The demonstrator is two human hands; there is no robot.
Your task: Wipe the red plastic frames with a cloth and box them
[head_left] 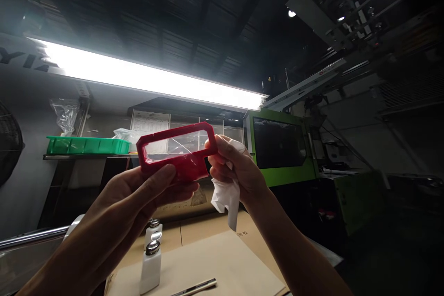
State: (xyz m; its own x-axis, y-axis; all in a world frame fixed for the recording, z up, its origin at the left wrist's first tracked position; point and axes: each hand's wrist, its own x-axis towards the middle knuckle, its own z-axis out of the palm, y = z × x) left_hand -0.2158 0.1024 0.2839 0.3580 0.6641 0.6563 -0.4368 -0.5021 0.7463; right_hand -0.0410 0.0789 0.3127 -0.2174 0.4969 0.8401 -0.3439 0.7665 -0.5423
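Observation:
I hold a red plastic frame with a clear window (176,149) up toward the long ceiling light. My left hand (145,194) grips its lower edge, thumb on the front and fingers behind. My right hand (232,166) pinches the frame's right end and also clutches a crumpled white cloth (226,199) that hangs below the palm. Through the clear pane the shelf and papers behind show.
Below the hands lie cardboard sheets (215,259), two white dispenser bottles with metal caps (151,263) and a pen-like tool (196,287). A green bin (86,144) rests on a shelf at left. A green machine (280,148) stands at right.

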